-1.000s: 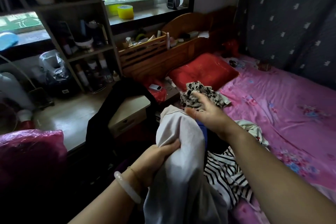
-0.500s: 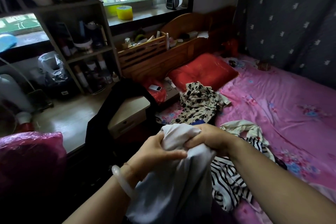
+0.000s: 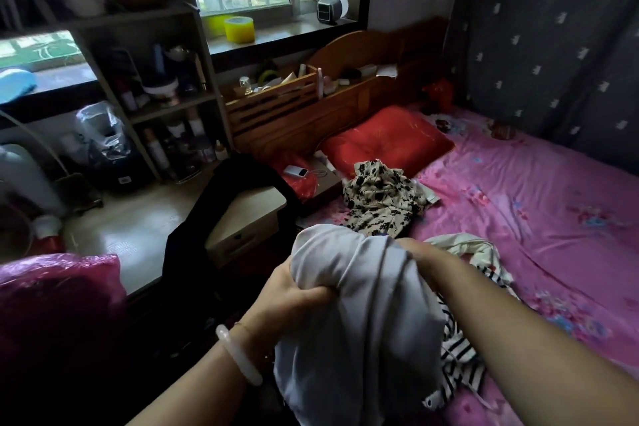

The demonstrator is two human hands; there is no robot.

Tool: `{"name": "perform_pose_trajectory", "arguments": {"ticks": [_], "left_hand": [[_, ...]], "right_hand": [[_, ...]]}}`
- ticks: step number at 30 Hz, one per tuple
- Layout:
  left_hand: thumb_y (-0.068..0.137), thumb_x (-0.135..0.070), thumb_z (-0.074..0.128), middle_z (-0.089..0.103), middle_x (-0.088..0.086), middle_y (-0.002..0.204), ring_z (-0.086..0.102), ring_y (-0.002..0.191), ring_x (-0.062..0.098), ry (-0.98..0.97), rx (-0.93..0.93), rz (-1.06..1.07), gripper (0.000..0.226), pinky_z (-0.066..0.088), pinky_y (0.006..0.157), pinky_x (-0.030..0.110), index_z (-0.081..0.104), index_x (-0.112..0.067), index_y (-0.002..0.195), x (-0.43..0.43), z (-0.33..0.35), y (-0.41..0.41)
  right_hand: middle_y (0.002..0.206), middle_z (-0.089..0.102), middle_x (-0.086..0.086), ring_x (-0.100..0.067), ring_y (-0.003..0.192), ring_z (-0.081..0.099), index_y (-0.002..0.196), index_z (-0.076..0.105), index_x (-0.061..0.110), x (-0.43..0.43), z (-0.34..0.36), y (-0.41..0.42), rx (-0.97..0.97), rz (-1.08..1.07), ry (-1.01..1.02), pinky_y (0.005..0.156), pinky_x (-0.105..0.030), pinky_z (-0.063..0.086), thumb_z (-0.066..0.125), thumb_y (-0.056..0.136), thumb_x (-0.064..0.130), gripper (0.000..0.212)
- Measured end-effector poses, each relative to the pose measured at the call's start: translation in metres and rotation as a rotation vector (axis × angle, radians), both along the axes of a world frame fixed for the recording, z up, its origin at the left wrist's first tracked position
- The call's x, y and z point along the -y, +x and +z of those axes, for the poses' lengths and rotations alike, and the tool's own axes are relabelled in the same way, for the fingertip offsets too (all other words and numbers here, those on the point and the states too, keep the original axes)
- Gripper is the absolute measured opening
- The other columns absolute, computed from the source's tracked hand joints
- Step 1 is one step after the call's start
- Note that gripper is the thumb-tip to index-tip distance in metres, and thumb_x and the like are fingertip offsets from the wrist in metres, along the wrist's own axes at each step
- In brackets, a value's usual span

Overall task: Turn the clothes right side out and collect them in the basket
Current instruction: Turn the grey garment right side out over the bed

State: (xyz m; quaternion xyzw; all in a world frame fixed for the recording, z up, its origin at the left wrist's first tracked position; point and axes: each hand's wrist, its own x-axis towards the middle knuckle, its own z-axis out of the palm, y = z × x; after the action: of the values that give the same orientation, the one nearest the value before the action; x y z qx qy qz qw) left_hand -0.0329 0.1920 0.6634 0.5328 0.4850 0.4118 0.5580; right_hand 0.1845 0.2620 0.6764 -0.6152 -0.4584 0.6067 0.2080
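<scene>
Your left hand (image 3: 294, 301), bangle (image 3: 238, 360) on the wrist, fists a fold of the white garment (image 3: 363, 322). Your right hand (image 3: 413, 251), forearm stretched forward, curls into its bunched top, fingertips buried. The garment hangs between both hands over the striped top (image 3: 456, 360) at the bed (image 3: 536, 218) edge. The floral top (image 3: 380, 204) lies beyond.

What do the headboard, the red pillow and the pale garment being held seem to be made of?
Headboard: wood, by its orange-brown colour and curved top, with a glossy varnish sheen. Red pillow: woven cloth, perhaps satin, since light streaks glint on it. Pale garment: soft matt cloth, probably cotton, bunching into loose folds where the left hand and right hand grip it.
</scene>
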Motion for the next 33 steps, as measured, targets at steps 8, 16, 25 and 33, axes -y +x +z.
{"name": "perform_pose_trajectory", "arguments": {"ticks": [8,16,25,33], "left_hand": [[0.051,-0.004,0.076,0.073,0.007,0.101,0.069,0.090,0.010,-0.042,-0.155,-0.071,0.057,0.057,0.077,0.024,0.064,-0.012,0.107,-0.028,0.006,0.016],[0.039,-0.058,0.089,0.042,-0.008,0.137,0.040,0.129,0.008,-0.146,-0.249,0.125,0.117,0.035,0.111,0.033,0.041,-0.025,0.141,-0.032,-0.022,-0.017],[0.058,-0.057,0.081,0.070,0.007,0.114,0.068,0.104,0.021,-0.469,0.401,0.095,0.089,0.057,0.076,0.030,0.050,-0.017,0.131,0.000,-0.055,-0.007],[0.098,-0.040,0.039,0.073,0.011,0.068,0.072,0.062,0.013,-0.578,0.975,0.355,0.045,0.055,0.049,0.024,0.069,-0.007,0.101,-0.015,-0.034,0.029]], "right_hand": [[0.132,0.057,0.009,-0.008,0.119,0.056,0.140,0.035,0.036,0.010,0.022,-0.014,0.174,0.555,0.229,0.102,-0.031,0.047,0.093,0.044,0.040,0.112],[0.100,0.073,-0.012,-0.027,0.093,0.070,0.114,0.063,0.008,0.008,0.006,0.003,-0.146,0.094,0.092,0.085,-0.039,0.057,0.079,0.058,-0.005,0.060],[0.059,0.070,-0.002,-0.007,0.055,0.068,0.051,0.073,0.005,0.009,0.035,-0.013,-0.834,-0.149,0.136,0.052,-0.016,0.052,0.067,0.047,0.014,0.011],[0.046,0.060,0.004,0.006,0.045,0.057,0.040,0.066,0.009,0.013,0.002,-0.033,-0.692,-0.115,0.297,0.052,-0.008,0.046,0.026,0.091,-0.021,0.072]]}}
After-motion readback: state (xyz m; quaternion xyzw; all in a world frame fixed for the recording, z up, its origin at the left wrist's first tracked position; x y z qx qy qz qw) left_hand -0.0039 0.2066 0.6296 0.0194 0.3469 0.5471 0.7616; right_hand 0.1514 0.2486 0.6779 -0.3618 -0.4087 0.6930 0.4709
